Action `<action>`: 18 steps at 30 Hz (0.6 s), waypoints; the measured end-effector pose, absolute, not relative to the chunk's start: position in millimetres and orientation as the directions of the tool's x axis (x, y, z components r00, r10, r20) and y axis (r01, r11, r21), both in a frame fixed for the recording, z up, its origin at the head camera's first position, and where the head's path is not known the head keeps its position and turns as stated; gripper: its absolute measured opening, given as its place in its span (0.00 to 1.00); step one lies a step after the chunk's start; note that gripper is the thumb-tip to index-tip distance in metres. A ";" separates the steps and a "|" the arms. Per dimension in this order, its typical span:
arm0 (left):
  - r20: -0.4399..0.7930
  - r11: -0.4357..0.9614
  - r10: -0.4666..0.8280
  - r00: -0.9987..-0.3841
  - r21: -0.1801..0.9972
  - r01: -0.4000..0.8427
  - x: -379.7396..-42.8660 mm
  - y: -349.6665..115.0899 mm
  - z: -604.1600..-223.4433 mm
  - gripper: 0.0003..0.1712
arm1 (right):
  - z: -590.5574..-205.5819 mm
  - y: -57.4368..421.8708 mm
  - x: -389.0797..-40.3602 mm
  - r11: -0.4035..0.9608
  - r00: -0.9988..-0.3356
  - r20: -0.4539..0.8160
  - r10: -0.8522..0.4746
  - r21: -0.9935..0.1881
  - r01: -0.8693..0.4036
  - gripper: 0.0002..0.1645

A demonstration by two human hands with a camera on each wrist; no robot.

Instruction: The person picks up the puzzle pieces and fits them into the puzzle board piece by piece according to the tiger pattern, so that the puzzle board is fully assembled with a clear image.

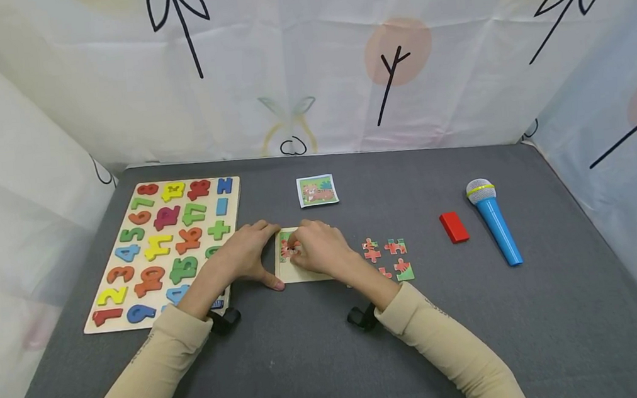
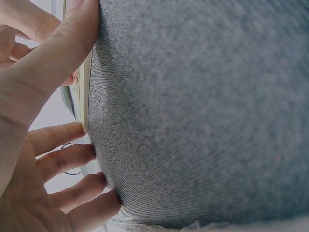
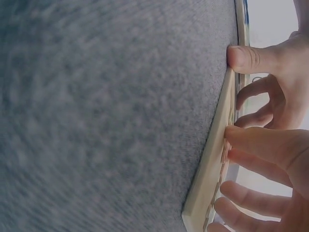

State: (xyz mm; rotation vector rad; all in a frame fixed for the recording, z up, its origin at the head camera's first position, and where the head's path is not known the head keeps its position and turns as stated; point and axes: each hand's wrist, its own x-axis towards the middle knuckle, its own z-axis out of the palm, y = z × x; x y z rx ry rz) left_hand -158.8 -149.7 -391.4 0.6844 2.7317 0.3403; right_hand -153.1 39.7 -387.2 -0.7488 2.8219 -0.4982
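A small wooden puzzle board (image 1: 302, 275) lies on the grey table, with a pink-and-green picture partly laid in it. My left hand (image 1: 248, 254) spans the board's left edge, its thumb (image 2: 72, 38) and fingertips touching the side while the other fingers spread over the cloth. Over the board, my right hand (image 1: 318, 247) pinches a puzzle piece between thumb (image 3: 251, 137) and forefinger, right at the surface; the fingers hide most of the piece. Several loose jigsaw pieces (image 1: 395, 246) lie just right of the board.
Left of the hands lies a large number board (image 1: 109, 261) with coloured figures, partly under the left forearm. A small picture card (image 1: 318, 200) lies behind the puzzle. To the right are a red block (image 1: 454, 227) and a blue toy microphone (image 1: 500, 227).
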 end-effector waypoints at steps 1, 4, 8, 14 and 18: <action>-0.234 0.859 0.489 -0.840 0.298 0.417 -158.6 -149.6 -391.2 0.67 | -387.7 39.6 -153.1 0.817 -0.857 -0.084 -0.508 -0.362 -0.449 0.12; -0.235 0.860 0.486 -0.842 0.298 0.414 -158.3 -149.1 -390.5 0.67 | -388.2 39.1 -152.9 0.819 -0.859 -0.082 -0.506 -0.356 -0.449 0.12; -0.228 0.857 0.492 -0.840 0.299 0.420 -158.6 -148.6 -390.6 0.67 | -387.9 37.8 -152.9 0.827 -0.862 -0.092 -0.498 -0.348 -0.441 0.12; -0.232 0.861 0.484 -0.843 0.301 0.411 -159.0 -149.4 -391.3 0.67 | -387.0 35.7 -152.5 0.836 -0.859 -0.116 -0.498 -0.326 -0.441 0.09; -0.229 0.860 0.484 -0.844 0.299 0.413 -158.1 -149.7 -391.8 0.67 | -387.7 35.5 -151.6 0.837 -0.850 -0.125 -0.512 -0.297 -0.460 0.08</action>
